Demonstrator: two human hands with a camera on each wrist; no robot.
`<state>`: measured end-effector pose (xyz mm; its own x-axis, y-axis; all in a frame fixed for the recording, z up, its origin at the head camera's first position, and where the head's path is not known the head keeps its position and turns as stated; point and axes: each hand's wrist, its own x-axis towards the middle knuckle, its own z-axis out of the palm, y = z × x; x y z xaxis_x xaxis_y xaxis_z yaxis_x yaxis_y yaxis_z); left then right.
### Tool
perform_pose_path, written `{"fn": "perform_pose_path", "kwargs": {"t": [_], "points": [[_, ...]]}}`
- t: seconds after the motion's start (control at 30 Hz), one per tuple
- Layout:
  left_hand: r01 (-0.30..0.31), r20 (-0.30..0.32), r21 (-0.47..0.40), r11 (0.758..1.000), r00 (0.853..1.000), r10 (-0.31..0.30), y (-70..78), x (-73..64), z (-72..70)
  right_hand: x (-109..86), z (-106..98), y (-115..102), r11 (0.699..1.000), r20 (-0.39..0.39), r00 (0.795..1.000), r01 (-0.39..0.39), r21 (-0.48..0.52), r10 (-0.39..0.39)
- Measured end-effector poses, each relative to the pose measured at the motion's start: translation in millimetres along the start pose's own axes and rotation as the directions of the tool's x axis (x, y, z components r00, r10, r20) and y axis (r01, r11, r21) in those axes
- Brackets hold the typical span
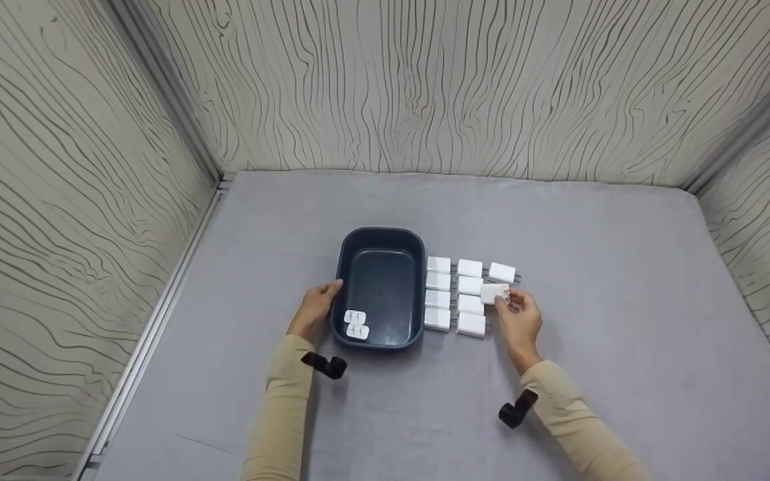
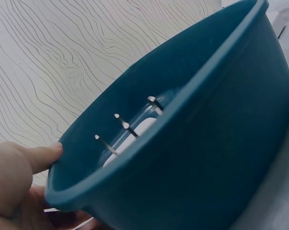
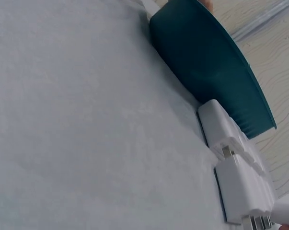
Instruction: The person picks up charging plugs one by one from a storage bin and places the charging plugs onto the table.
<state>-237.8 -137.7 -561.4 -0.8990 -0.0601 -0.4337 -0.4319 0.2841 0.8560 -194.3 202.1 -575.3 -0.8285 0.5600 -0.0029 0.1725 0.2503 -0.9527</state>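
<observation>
My left hand (image 1: pixel 315 308) grips the left rim of a dark blue plastic basin (image 1: pixel 386 284), thumb at the rim and fingers outside. Two white plug chargers (image 1: pixel 357 331) sit in the basin's near left corner; the left wrist view shows their metal prongs (image 2: pixel 126 126) pointing up. To the basin's right, my right hand (image 1: pixel 521 327) pinches a white charger (image 1: pixel 494 294) between thumb and fingers, over the edge of the rows. Only a bit of that held charger (image 3: pixel 285 211) enters the right wrist view.
Several white chargers lie in a column (image 1: pixel 438 281) against the basin's right side. Beside them runs a second column (image 1: pixel 470 286), prongs to the right. A single charger (image 1: pixel 502 272) lies at the far right. Grey cloth (image 1: pixel 625 300) covers the table; patterned panels (image 1: pixel 425 87) stand behind.
</observation>
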Motion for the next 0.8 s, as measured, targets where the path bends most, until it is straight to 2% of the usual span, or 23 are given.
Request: {"fn": "perform_pose_path", "kwargs": {"t": [0.3, 0.53, 0.8], "points": [[-0.024, 0.000, 0.012, 1.000, 1.000, 0.024, 1.2, -0.9, 0.5, 8.6, -5.3, 4.6, 0.998, -0.018, 0.999, -0.050, 0.041, 0.050], [-0.006, 0.006, 0.009, 1.000, 1.000, 0.006, 1.8, -0.9, -0.1, 13.9, -6.7, 6.6, 0.996, -0.022, 0.996, -0.090, 0.027, 0.091], [-0.002, 0.007, 0.004, 1.000, 1.000, 0.002, 1.2, -0.3, 0.2, 23.8, -7.3, 10.5, 0.979, -0.020, 0.985, -0.170, 0.117, 0.174]]}}
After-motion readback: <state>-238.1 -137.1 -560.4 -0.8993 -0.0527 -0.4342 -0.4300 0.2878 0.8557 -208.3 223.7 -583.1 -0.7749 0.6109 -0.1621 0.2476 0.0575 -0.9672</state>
